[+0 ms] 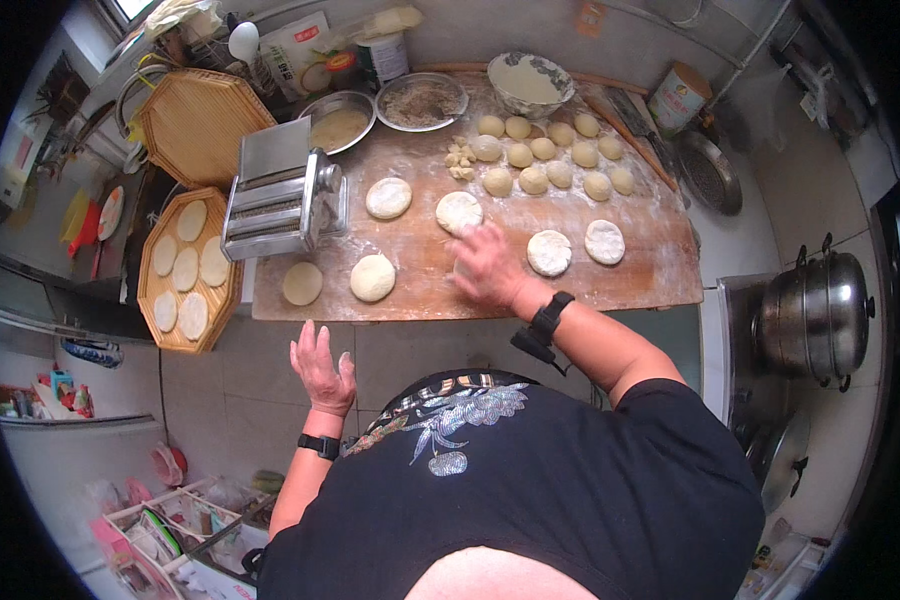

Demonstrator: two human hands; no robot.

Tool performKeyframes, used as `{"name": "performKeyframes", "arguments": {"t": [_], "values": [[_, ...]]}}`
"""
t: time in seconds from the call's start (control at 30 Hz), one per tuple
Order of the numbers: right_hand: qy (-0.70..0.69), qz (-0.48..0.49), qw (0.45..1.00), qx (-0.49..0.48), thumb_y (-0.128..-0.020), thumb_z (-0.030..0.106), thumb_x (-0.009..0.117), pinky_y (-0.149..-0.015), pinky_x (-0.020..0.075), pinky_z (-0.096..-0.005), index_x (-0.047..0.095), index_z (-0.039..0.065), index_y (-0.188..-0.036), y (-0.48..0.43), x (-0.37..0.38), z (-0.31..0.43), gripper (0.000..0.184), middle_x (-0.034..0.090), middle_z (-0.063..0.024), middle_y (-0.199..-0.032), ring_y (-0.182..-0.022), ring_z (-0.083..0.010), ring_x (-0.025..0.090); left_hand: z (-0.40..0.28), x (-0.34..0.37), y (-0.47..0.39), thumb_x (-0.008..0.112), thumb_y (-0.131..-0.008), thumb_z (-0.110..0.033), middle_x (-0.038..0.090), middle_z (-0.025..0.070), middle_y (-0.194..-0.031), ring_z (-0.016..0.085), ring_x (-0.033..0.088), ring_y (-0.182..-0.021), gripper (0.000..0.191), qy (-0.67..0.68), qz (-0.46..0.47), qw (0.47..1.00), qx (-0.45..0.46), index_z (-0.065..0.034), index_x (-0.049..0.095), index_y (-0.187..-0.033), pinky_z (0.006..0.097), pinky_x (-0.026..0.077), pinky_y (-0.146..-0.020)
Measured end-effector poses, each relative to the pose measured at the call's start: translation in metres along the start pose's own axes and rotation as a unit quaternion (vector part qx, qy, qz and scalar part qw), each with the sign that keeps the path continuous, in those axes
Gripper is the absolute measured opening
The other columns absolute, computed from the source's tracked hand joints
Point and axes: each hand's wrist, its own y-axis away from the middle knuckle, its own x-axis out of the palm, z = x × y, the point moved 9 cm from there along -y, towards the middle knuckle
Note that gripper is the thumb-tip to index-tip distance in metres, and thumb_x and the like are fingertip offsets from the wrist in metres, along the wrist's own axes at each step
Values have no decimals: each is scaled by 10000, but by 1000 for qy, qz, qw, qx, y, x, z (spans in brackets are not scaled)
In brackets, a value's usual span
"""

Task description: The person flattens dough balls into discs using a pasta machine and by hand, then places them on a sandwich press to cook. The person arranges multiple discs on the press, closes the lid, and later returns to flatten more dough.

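Observation:
My right hand (487, 266) is over the wooden board (435, 300), somewhat blurred, its fingers and thumb spread. Beneath it a pale dough piece is mostly hidden; whether the palm presses on it I cannot tell. Just beyond the fingertips lies a floured dough disc (459, 212). To the right are two more floured discs (549, 253); on the left, a dough disc (373, 277), a thinner dough round (302, 283) and a floured disc (388, 198). My left hand (323, 375), empty with fingers apart, hangs in front of the board's near edge.
Several dough balls (542, 148) sit at the back, below a flour bowl (531, 82). A pasta machine (274, 202) stands left, near an octagonal tray (150, 255) of flat dough rounds. Behind are two metal bowls (421, 101). A rolling pin (630, 139) lies right, a steamer pot (817, 315) beyond.

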Motion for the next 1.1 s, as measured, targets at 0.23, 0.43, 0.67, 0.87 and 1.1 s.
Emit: {"name": "performKeyframes", "arguments": {"t": [0.23,0.43,0.67,0.87,1.1], "values": [[18,82,966,244,-804,261,690,-1008,403,-490,605,62,-1164,-63,41,-63,421,560,-173,-1231,-1176,-371,489,-5,-5,4,664,-769,-130,429,234,-1442,387,405,-1345,647,7,8,1000,-2,-42,451,-1373,577,258,-1113],[46,82,990,106,-771,229,703,-977,419,-515,598,90,-1181,-70,52,-38,446,562,-182,-1237,-1189,-367,484,-4,-6,5,663,-767,-130,435,234,-1440,382,421,-1330,639,8,-4,1000,-8,-40,455,-1364,568,287,-1100],[-39,134,984,110,-785,393,719,-1003,362,-451,637,5,-1111,-83,86,47,514,570,-177,-1168,-1141,-342,501,19,-13,3,657,-773,-129,441,236,-1430,387,431,-1310,626,-6,-38,999,-38,-34,456,-1359,565,298,-1091],[-130,120,971,162,-759,281,751,-935,415,-452,622,39,-996,-91,91,62,363,574,-184,-1134,-1082,-350,528,66,-25,-2,620,-824,-160,442,243,-1430,388,428,-1313,598,-20,-89,992,-83,-11,458,-1380,511,308,-1099],[-268,-38,947,174,-711,107,748,-813,478,-445,548,43,-917,-98,57,65,294,598,-189,-986,-928,-383,581,176,-22,-59,628,-866,-194,505,230,-1360,397,459,-1279,539,-45,-200,958,-199,-4,487,-1350,475,358,-1073]]}}
